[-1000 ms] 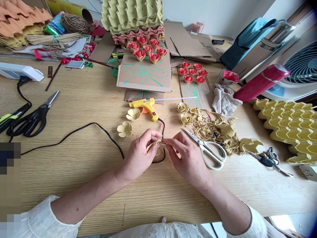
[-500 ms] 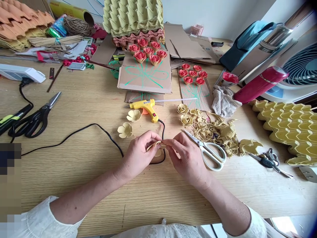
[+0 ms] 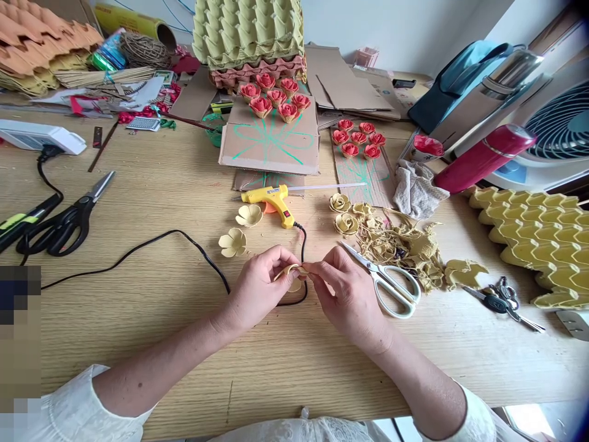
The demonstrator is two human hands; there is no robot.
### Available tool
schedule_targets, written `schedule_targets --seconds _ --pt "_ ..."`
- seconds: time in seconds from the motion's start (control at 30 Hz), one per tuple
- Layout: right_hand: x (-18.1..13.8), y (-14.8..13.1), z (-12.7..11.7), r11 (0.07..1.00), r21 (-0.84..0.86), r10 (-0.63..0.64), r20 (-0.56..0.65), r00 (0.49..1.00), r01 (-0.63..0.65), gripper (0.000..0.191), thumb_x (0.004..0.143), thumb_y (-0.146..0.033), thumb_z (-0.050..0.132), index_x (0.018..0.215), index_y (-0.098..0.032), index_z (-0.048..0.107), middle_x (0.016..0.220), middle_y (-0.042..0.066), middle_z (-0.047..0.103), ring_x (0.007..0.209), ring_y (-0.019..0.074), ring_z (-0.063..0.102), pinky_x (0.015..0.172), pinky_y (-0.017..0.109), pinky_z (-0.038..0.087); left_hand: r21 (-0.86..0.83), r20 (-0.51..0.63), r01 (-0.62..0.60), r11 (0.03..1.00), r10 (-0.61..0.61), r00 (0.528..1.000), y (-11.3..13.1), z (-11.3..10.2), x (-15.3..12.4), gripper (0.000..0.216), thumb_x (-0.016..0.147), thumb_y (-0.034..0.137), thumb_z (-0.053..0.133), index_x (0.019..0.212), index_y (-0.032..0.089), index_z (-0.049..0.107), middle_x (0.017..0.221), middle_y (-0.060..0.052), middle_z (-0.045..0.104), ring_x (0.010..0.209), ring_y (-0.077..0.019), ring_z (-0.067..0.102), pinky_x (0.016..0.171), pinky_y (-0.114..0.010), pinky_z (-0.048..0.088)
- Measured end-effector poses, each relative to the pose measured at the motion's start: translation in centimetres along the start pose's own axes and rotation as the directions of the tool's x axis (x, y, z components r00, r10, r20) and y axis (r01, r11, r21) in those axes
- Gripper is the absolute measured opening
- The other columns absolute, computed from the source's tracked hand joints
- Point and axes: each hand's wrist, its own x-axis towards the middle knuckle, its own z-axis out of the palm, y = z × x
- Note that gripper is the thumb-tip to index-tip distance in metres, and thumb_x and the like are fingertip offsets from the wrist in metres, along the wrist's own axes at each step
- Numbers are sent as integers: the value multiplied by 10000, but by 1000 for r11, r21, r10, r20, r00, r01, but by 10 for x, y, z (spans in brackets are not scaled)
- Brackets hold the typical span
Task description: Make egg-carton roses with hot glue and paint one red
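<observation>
Between my two hands is a small tan egg-carton petal piece [image 3: 289, 270], partly hidden by my fingers. My left hand [image 3: 264, 279] is closed on its left side, and my right hand [image 3: 345, 291] pinches its right end with thumb and forefinger. Beyond my left hand lie two cut tan petal cups [image 3: 232, 242]. A yellow hot glue gun [image 3: 271, 201] rests past them, a clear glue stick [image 3: 326, 185] poking from its back. White-handled scissors [image 3: 391, 282] lie beside my right hand. Two rolled tan flowers [image 3: 345, 224] sit just beyond the scissors.
Carton scraps [image 3: 414, 252], keys [image 3: 501, 301] and a yellow egg tray [image 3: 534, 239] lie to the right. Red paper roses [image 3: 276, 97] stand on cardboard [image 3: 271, 144] at the back. Black scissors [image 3: 69, 224] and a black cord [image 3: 151, 239] are on the left.
My hands stay in nearly the same place. The fingers shift very slightly on the petal piece; nothing else visibly moves on the table.
</observation>
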Motion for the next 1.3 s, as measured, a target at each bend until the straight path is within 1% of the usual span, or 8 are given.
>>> schedule_targets --seconds 0.07,0.2,0.33,0.53,0.73,0.93,1.1,1.3 --pt "1 0 -1 1000 20 0 -1 1000 0 231 1003 -107 580 1079 -227 763 866 45 604 730 171 593 629 289 470 4 -8 -8 1000 8 1000 0 0 0 34 899 185 643 869 200 633 793 4 729 750 -149 706 703 -256 554" --pt "3 -1 -4 992 126 23 -8 1000 -22 234 1007 -106 586 1137 -216 748 913 55 618 772 173 614 675 290 510 55 -32 -36 998 38 999 -2 0 0 37 919 182 634 886 197 632 813 10 698 752 -134 669 700 -247 527" --pt "3 -1 -5 990 141 26 11 1000 -27 246 998 -75 573 1088 -208 759 881 45 609 737 165 597 656 279 497 46 29 -50 998 49 998 -3 1 0 67 950 151 589 919 210 595 826 29 687 781 -121 669 716 -229 508" --pt "4 -1 -5 981 185 58 40 998 -65 232 975 -47 600 1052 -209 746 888 37 612 729 153 598 647 263 491 -11 34 2 1000 -1 999 -1 2 -1 54 943 181 610 907 211 582 825 19 700 798 -139 705 715 -242 525" --pt "4 -1 -3 984 166 63 50 997 -71 194 974 -51 603 975 -201 727 887 35 601 736 151 608 640 261 482 -54 29 21 998 -20 999 -3 3 0 66 895 154 618 877 211 590 792 26 681 780 -143 698 717 -248 532" --pt "3 1 -4 982 167 77 44 996 -83 198 1005 -107 602 1096 -218 739 920 46 634 749 157 627 665 275 511 3 1 -5 1000 5 1000 0 3 1 61 885 149 608 870 206 590 791 25 637 739 -131 628 689 -237 498" --pt "3 1 -3 985 155 67 41 997 -73 174 1001 -110 617 1047 -209 753 900 44 625 720 153 605 634 271 489 51 14 -3 999 2 1000 -2 3 -1 82 887 134 581 855 208 570 766 35 587 711 -122 565 659 -227 454" --pt "2 -1 -2 984 157 77 55 996 -85 179 995 -95 617 1011 -221 743 897 31 611 731 148 610 629 261 475 14 8 39 999 -39 999 -1 3 -1 92 851 126 588 848 214 560 764 31 601 721 -133 590 667 -231 476"
